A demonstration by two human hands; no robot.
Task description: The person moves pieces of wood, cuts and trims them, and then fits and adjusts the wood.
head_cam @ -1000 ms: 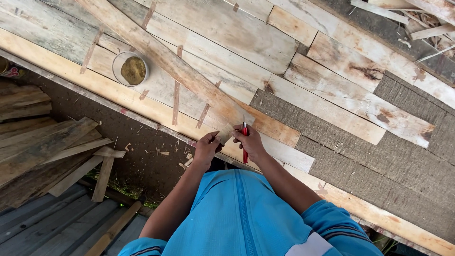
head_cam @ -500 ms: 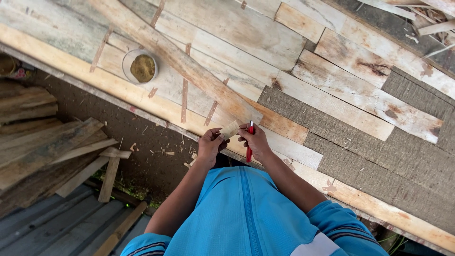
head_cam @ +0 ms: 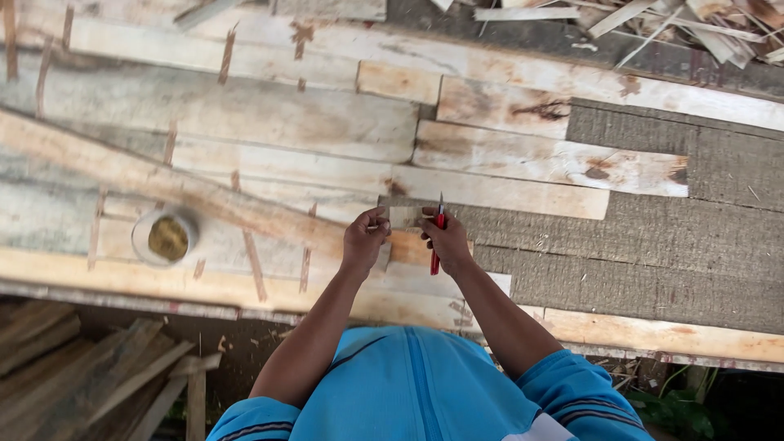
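Note:
My left hand (head_cam: 365, 239) and my right hand (head_cam: 445, 239) are raised together over a bench of rough planks (head_cam: 245, 122). Between them I hold a small pale piece of wood (head_cam: 402, 216), pinched by the left fingers. My right hand grips a red-handled knife (head_cam: 438, 237) upright, its thin blade pointing away from me beside the wood piece. A long narrow plank (head_cam: 163, 186) runs diagonally under my left hand.
A small round tin (head_cam: 166, 238) with yellowish contents sits on the planks to the left. Thin wood strips (head_cam: 253, 261) lie scattered across the boards. Grey rough matting (head_cam: 670, 237) covers the right side. Stacked timber (head_cam: 73, 367) lies below left, offcuts (head_cam: 653, 16) at the far right.
The view has swung so the bench now lies level and closer. My hands stay together holding the wood piece and the red knife, now with the blade pointing up.

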